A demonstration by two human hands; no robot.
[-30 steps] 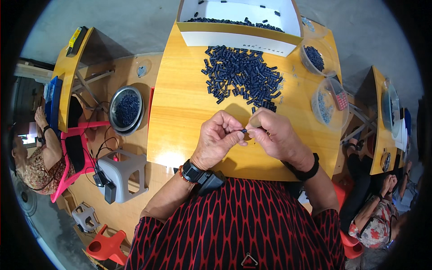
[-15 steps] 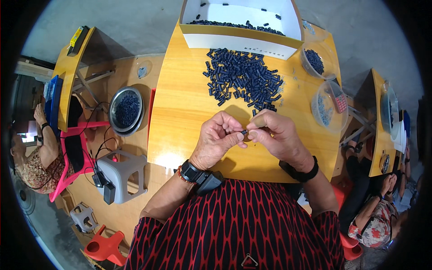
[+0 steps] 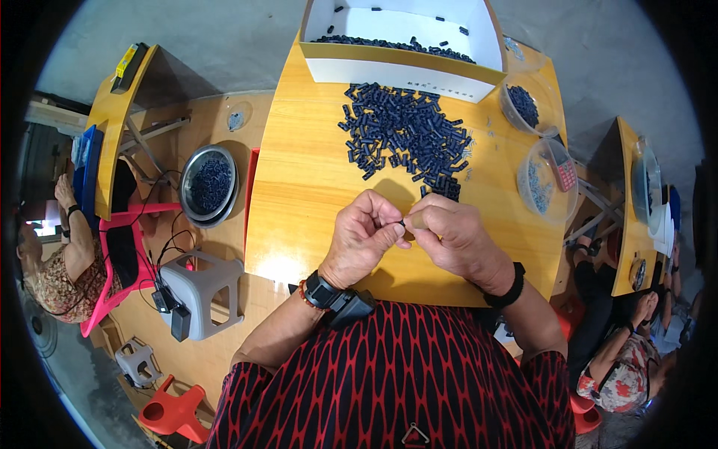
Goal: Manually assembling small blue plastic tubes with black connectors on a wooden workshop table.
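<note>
Over the near part of the wooden table, my left hand (image 3: pixel 362 238) pinches a small black piece (image 3: pixel 404 223) between thumb and forefinger. My right hand (image 3: pixel 462 238) meets it there, its fingers closed on the other side of the same piece. Fingertips hide most of it, so its exact shape does not show. Just beyond my hands spreads a loose pile of short dark tube-like plastic parts (image 3: pixel 407 127). A few of these parts (image 3: pixel 441 185) lie side by side close to my right fingers.
Behind the pile stands a white box (image 3: pixel 396 75) holding more dark parts. At the table's right are clear plastic tubs (image 3: pixel 535 183) with small parts. A metal bowl (image 3: pixel 232 183) and a grey stool (image 3: pixel 198 292) are at left. Other people sit at tables on both sides.
My right hand has rolled inward and its fingers have curled tighter, covering more of the small black piece. My left hand has hardly moved.
</note>
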